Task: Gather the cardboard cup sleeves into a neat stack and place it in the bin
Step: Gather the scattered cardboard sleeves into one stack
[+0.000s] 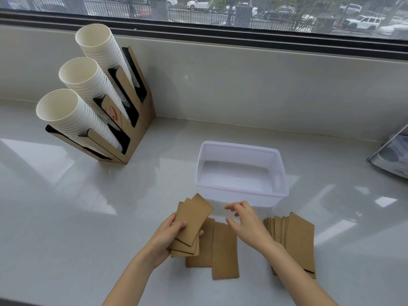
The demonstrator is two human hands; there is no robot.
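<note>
My left hand [167,236] grips a small fanned bunch of brown cardboard cup sleeves [192,219], lifted a little off the counter. My right hand [245,221] hovers beside that bunch with its fingers spread, holding nothing. Beneath the hands two flat sleeves [224,250] lie side by side on the counter. A fanned pile of several sleeves [298,241] rests to the right, partly covered by my right forearm. The white plastic bin [240,149] stands just beyond my hands, with nothing inside it.
A cardboard holder [132,129] with three slanted stacks of white paper cups [72,120] stands at the back left. The pale counter [88,206] runs to a low wall under a window. A clear plastic stand [393,155] sits at the right edge.
</note>
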